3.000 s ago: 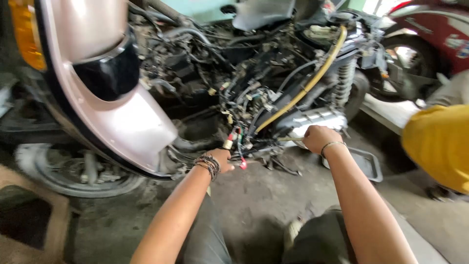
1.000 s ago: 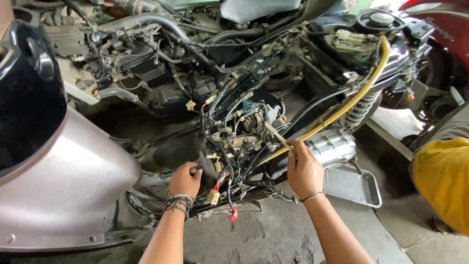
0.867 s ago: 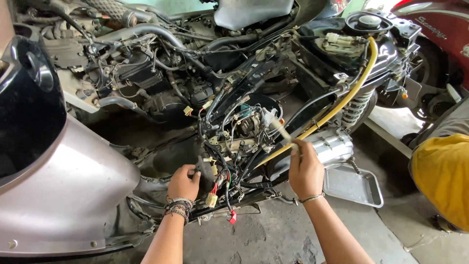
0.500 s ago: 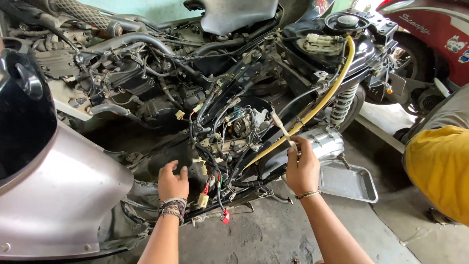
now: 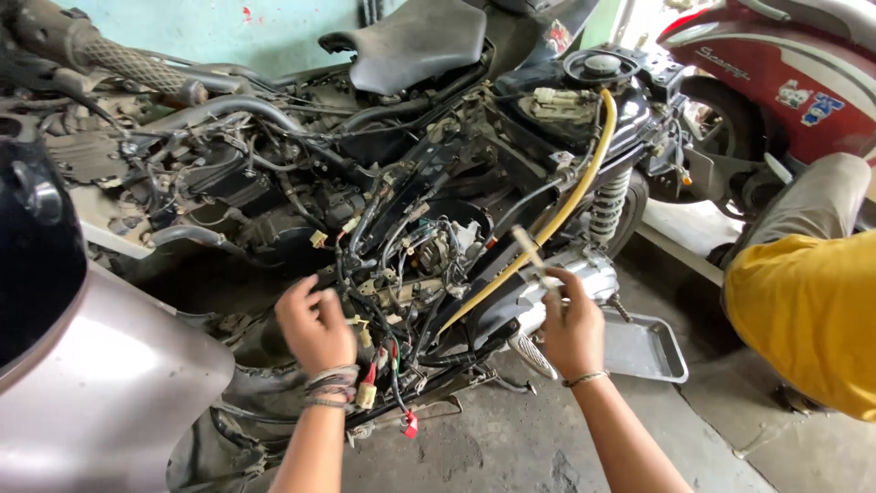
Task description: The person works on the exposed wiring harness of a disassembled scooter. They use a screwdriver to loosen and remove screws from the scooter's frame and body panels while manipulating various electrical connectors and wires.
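A stripped scooter lies open before me, its black wiring harness [image 5: 392, 274] and engine parts exposed. My left hand [image 5: 315, 324], with bracelets at the wrist, rests against the bundle of wires and connectors at the frame's lower middle; whether it grips a wire I cannot tell. My right hand [image 5: 570, 324] is closed around a thin pale rod-like tool [image 5: 527, 248] that points up and left toward the carburettor area [image 5: 447, 251]. A yellow hose [image 5: 566, 205] runs diagonally from the black fuel tank [image 5: 575, 100] down behind my right hand.
A grey body panel [image 5: 100, 383] fills the lower left. A metal tray [image 5: 643, 347] lies on the concrete floor at right, beside a chrome exhaust shield [image 5: 584, 269]. A person in a yellow shirt [image 5: 808, 319] crouches at the right edge. A red scooter [image 5: 776, 64] stands behind.
My view has moved closer and lower. My left hand has risen from the lower frame up onto the wire bundle. My right hand keeps hold of the thin tool.
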